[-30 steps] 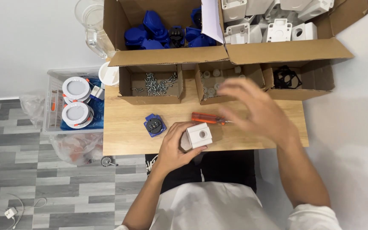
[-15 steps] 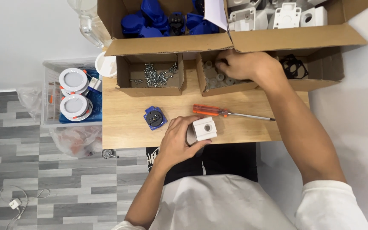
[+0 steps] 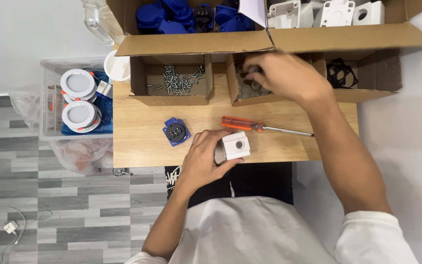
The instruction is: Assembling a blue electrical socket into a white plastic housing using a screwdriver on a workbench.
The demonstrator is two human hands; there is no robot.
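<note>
My left hand (image 3: pixel 204 157) grips a white square housing (image 3: pixel 235 145) with a round hole, at the near edge of the wooden table (image 3: pixel 137 137). Farther back, my right hand (image 3: pixel 284 74) reaches into the middle cardboard box (image 3: pixel 234 90) of small grey round parts, fingers closed around one small grey piece (image 3: pixel 253 70). Between the two hands lies an orange-handled screwdriver (image 3: pixel 250 125). A blue socket insert (image 3: pixel 176 131) rests on the table left of my left hand.
A box of loose screws (image 3: pixel 178 80) sits left of the middle box, a box with black gaskets (image 3: pixel 342 73) to its right. Large cartons behind hold blue parts (image 3: pixel 172 12) and white housings (image 3: pixel 338 12). A bin of round white lamps (image 3: pixel 78 100) stands left of the table.
My right hand went from above the screwdriver to the middle box and now pinches a small piece there. My left hand keeps holding the white housing.
</note>
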